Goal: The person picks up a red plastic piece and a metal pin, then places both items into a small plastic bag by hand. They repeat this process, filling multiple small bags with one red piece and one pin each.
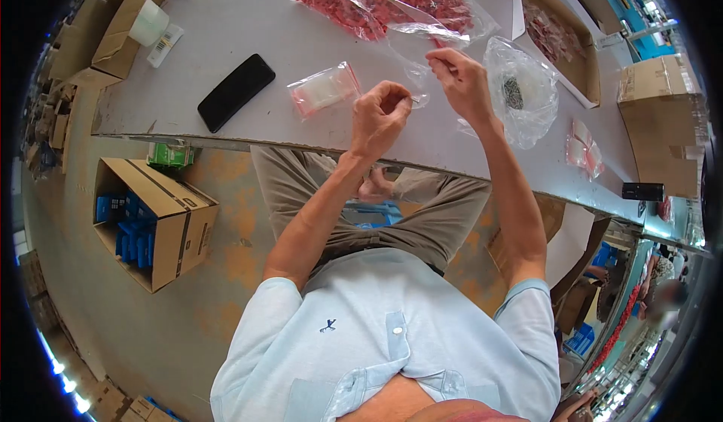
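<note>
My left hand (380,118) is closed in a pinch above the table's near part. Something small and thin shows at its fingertips, too small to name. To its right, my right hand (463,87) pinches a small red piece (437,43) at the near edge of a large clear bag of red pieces (392,4). A strip of clear plastic (410,68) lies between the hands. Left of my left hand is a small zip bag with red edges (324,90). Beside my right wrist sits a clear bag (520,94) holding a clump of small dark metallic parts.
A black phone (236,93) lies on the table (301,139), with tape rolls (149,24) farther left. An open carton (595,83) of small packets stands at the back right. More small bags (584,149) lie at right. On the floor, a carton (181,233) holds blue boxes.
</note>
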### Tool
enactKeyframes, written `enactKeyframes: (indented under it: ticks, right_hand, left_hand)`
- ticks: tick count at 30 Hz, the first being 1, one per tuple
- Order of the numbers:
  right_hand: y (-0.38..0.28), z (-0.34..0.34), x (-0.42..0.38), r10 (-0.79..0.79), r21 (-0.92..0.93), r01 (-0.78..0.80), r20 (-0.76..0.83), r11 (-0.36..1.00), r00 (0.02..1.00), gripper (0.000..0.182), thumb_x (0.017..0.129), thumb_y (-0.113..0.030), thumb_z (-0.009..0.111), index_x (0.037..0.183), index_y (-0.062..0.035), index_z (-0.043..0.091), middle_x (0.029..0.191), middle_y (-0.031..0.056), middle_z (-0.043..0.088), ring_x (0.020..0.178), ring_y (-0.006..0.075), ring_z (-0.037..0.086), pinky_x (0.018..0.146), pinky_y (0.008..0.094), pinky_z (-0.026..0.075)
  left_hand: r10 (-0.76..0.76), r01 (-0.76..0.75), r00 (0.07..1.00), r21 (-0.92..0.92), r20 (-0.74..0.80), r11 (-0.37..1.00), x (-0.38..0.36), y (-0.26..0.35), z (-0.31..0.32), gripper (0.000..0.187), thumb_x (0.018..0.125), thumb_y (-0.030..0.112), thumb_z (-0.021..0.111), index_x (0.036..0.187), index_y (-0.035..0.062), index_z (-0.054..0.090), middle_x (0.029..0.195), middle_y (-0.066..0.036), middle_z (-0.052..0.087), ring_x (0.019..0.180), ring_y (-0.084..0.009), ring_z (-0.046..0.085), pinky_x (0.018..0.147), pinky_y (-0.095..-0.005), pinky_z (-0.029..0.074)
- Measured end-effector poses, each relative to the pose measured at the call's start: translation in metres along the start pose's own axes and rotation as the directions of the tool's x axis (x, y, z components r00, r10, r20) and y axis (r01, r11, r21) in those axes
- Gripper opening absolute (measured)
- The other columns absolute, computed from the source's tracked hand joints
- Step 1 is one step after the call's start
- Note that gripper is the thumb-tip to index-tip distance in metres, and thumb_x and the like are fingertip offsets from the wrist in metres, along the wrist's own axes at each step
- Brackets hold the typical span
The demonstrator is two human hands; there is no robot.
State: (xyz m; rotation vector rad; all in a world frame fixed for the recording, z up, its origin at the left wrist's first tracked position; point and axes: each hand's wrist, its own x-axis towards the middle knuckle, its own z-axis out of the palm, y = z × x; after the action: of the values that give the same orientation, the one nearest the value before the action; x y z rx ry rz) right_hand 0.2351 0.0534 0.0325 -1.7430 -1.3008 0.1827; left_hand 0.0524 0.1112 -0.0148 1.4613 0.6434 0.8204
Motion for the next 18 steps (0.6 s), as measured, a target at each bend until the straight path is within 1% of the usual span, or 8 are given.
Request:
enactKeyframes:
  ticks: [1, 3, 6, 7, 10, 15, 17, 18]
  right_hand:
    - [0.01, 0.006, 0.014, -0.005, 0.0, 0.005, 0.002, 1.0, 1.0, 0.016, 0.097, -0.008, 0.067, 0.109, -0.0033, 0.076, 0.091, 0.0103, 0.077, 0.08, 0.0219, 0.074, 0.074, 0.0332, 0.058]
    - [0.032, 0.021, 0.041, -0.101, -0.241, 0.138, 0.161, 0.961, 0.982, 0.026, 0.094, -0.006, 0.068, 0.12, -0.0059, 0.074, 0.096, 0.0108, 0.076, 0.087, 0.0232, 0.074, 0.082, 0.0343, 0.06]
    - [0.036, 0.048, 0.069, -0.263, -0.255, 0.303, 0.18, 0.918, 0.948, 0.036, 0.088, -0.004, 0.068, 0.123, -0.0071, 0.073, 0.097, 0.0137, 0.075, 0.086, 0.0277, 0.074, 0.082, 0.0381, 0.059]
    - [0.031, 0.055, 0.078, -0.225, -0.266, 0.286, 0.236, 0.921, 0.945, 0.039, 0.084, -0.004, 0.068, 0.123, -0.0069, 0.071, 0.095, 0.0154, 0.074, 0.086, 0.0297, 0.074, 0.08, 0.041, 0.057]
    - [0.028, 0.074, 0.094, -0.13, -0.338, 0.229, 0.292, 0.913, 0.947, 0.035, 0.085, -0.005, 0.068, 0.12, -0.0069, 0.071, 0.094, 0.0172, 0.074, 0.086, 0.0332, 0.073, 0.078, 0.0434, 0.056]
    - [0.04, 0.07, 0.097, -0.177, -0.304, 0.261, 0.276, 0.916, 0.945, 0.024, 0.086, -0.008, 0.071, 0.11, -0.0041, 0.072, 0.096, 0.0196, 0.072, 0.088, 0.0362, 0.072, 0.078, 0.0464, 0.055]
    - [0.04, 0.062, 0.089, -0.337, -0.279, 0.402, 0.253, 0.872, 0.907, 0.02, 0.087, -0.01, 0.071, 0.106, -0.0041, 0.073, 0.099, 0.0191, 0.073, 0.086, 0.0371, 0.071, 0.08, 0.0456, 0.056]
    - [0.039, 0.056, 0.085, -0.335, -0.281, 0.401, 0.255, 0.872, 0.907, 0.02, 0.087, -0.01, 0.071, 0.106, -0.0041, 0.073, 0.099, 0.0191, 0.073, 0.086, 0.0371, 0.071, 0.08, 0.0456, 0.056]
  left_hand:
    - [0.003, -0.003, 1.0, -0.001, -0.005, 1.0, 0.0, 0.0, 0.0, 0.007, 0.096, 0.004, 0.069, 0.101, -0.0001, 0.072, 0.08, -0.002, 0.07, 0.069, -0.0062, 0.064, 0.061, -0.0223, 0.052]
    - [-0.001, 0.001, 1.0, -0.032, -0.011, 0.999, 0.001, -0.001, -0.001, 0.007, 0.096, 0.003, 0.069, 0.101, -0.0002, 0.072, 0.079, -0.001, 0.069, 0.068, -0.0059, 0.063, 0.061, -0.0225, 0.052]
    - [-0.001, 0.0, 1.0, -0.042, -0.029, 0.999, 0.003, -0.001, -0.002, 0.007, 0.096, 0.003, 0.069, 0.101, -0.0001, 0.072, 0.079, 0.0, 0.069, 0.068, -0.006, 0.063, 0.061, -0.0225, 0.052]
    - [0.002, -0.004, 0.999, -0.04, -0.036, 0.999, 0.004, -0.001, -0.002, 0.007, 0.096, 0.003, 0.069, 0.101, -0.0001, 0.072, 0.079, 0.0, 0.069, 0.068, -0.006, 0.063, 0.061, -0.0225, 0.052]
    - [0.01, -0.011, 1.0, -0.033, -0.023, 0.999, 0.006, 0.001, -0.003, 0.007, 0.096, 0.003, 0.069, 0.102, -0.0002, 0.072, 0.079, 0.0, 0.069, 0.068, -0.0055, 0.062, 0.061, -0.0224, 0.051]
    - [0.02, -0.02, 0.999, -0.019, -0.031, 1.0, 0.004, 0.003, -0.002, 0.006, 0.096, 0.003, 0.069, 0.101, 0.0003, 0.072, 0.079, 0.0, 0.069, 0.068, -0.0045, 0.06, 0.061, -0.0226, 0.049]
    - [0.034, -0.033, 0.998, 0.018, -0.055, 0.999, 0.004, 0.006, -0.002, 0.006, 0.095, 0.003, 0.07, 0.1, 0.0005, 0.073, 0.078, 0.0, 0.07, 0.069, -0.0045, 0.061, 0.062, -0.0226, 0.05]
    - [0.052, -0.047, 0.996, 0.061, -0.075, 0.997, 0.004, 0.007, -0.002, 0.006, 0.095, 0.004, 0.071, 0.099, 0.0007, 0.073, 0.077, 0.0, 0.07, 0.07, -0.0045, 0.062, 0.063, -0.0225, 0.051]
